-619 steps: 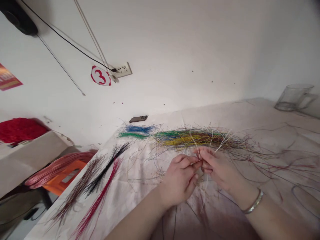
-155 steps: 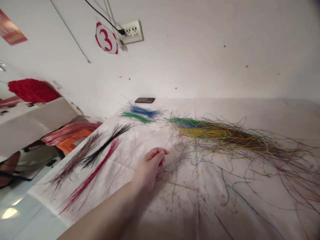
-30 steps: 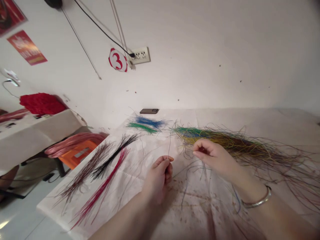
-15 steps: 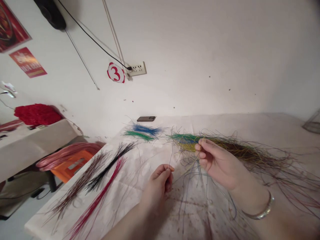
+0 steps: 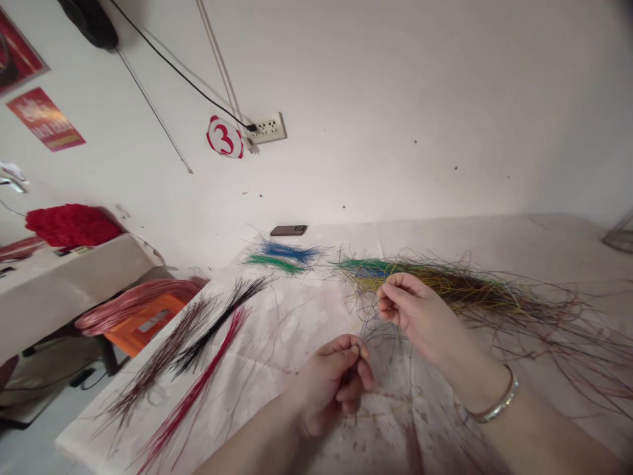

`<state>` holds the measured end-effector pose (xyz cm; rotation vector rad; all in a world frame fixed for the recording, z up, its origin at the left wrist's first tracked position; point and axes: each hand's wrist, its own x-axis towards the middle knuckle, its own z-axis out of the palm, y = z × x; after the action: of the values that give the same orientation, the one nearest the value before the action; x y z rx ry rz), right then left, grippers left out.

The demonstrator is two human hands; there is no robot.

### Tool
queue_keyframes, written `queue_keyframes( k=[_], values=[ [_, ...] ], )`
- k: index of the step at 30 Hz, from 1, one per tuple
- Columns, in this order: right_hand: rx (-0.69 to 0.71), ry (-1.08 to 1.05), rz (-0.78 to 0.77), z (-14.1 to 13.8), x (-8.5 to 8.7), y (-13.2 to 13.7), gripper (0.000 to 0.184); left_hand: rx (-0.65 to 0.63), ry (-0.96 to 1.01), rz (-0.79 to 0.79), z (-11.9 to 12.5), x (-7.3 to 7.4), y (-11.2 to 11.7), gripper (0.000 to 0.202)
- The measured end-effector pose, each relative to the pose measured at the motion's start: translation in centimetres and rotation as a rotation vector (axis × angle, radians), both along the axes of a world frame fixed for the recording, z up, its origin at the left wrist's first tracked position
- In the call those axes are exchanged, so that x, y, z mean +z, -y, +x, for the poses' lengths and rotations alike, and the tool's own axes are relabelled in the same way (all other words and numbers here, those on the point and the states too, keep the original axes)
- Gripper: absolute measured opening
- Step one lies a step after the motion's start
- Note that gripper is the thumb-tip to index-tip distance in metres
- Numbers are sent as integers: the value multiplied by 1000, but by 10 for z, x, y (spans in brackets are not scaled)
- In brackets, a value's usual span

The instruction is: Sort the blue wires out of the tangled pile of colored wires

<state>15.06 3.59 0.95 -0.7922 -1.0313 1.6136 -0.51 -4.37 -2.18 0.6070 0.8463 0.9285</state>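
My left hand (image 5: 336, 379) is closed in a pinch above the table, and thin wires (image 5: 364, 325) run up from its fingertips. Higher and to the right, my right hand (image 5: 420, 313), with a silver bangle at the wrist, pinches thumb against forefinger on thin wire; the exact strands are hard to make out. Behind it spreads a long tangled pile of multicoloured wires (image 5: 475, 293). Sorted bundles lie to the left: blue wires (image 5: 291, 253), green wires (image 5: 274, 264), black wires (image 5: 222, 323), red wires (image 5: 202, 389) and dark brown wires (image 5: 158, 363).
A phone (image 5: 288, 230) lies by the wall at the back of the cloth-covered table (image 5: 277, 343). A socket strip (image 5: 267, 128) is on the wall. At left, an orange stool (image 5: 143, 326) bears coiled pink wire (image 5: 143, 300); beyond is another table (image 5: 74, 270) with a red heap (image 5: 72, 226).
My left hand has moved right and slightly down, its fingers more loosely curled. My right hand has shifted a little left, bringing the hands closer together. The view has tilted slightly.
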Motion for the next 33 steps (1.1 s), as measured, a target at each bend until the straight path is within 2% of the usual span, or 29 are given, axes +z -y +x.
queue_keyframes(
  k=[3, 7, 12, 14, 16, 17, 19, 21, 23, 25, 27, 28, 30, 33],
  values=[
    [-3, 67, 15, 0, -1, 0, 21, 18, 7, -21, -2, 4, 0, 12],
    [-91, 57, 30, 6, 1, -4, 18, 27, -50, -4, -5, 4, -1, 17],
    [-302, -43, 87, 27, 9, -21, 16, 120, -73, 31, -10, -1, -4, 16],
    [-428, 19, 149, 42, 9, -32, 18, 178, -94, 46, -10, -1, -6, 16],
    [-543, 239, 210, 57, 5, -44, 17, 227, -115, 50, -10, -1, -6, 16],
    [-580, 429, 248, 64, 2, -50, 14, 250, -118, 51, -9, -1, -7, 16],
    [-605, 862, 400, 74, -2, -57, 10, 298, -111, 50, -9, -1, -7, 17],
    [-628, 1129, 543, 75, -4, -57, 18, 349, -99, 38, -9, -2, -8, 17],
    [-529, 1209, 634, 66, -5, -51, 14, 394, -85, 24, -11, -2, -10, 16],
    [-205, 1209, 685, 51, -7, -40, 4, 421, -73, 25, -12, -3, -11, 15],
    [138, 1230, 761, 35, -14, -30, 7, 433, -67, 38, -14, -3, -12, 14],
    [248, 1251, 780, 29, -20, -26, 8, 438, -68, 41, -14, -3, -12, 14],
    [351, 1319, 812, 22, -33, -21, 8, 444, -73, 38, -14, -2, -12, 14],
    [342, 1415, 840, 21, -50, -22, 10, 448, -77, 34, -13, -1, -12, 15]
  ],
)
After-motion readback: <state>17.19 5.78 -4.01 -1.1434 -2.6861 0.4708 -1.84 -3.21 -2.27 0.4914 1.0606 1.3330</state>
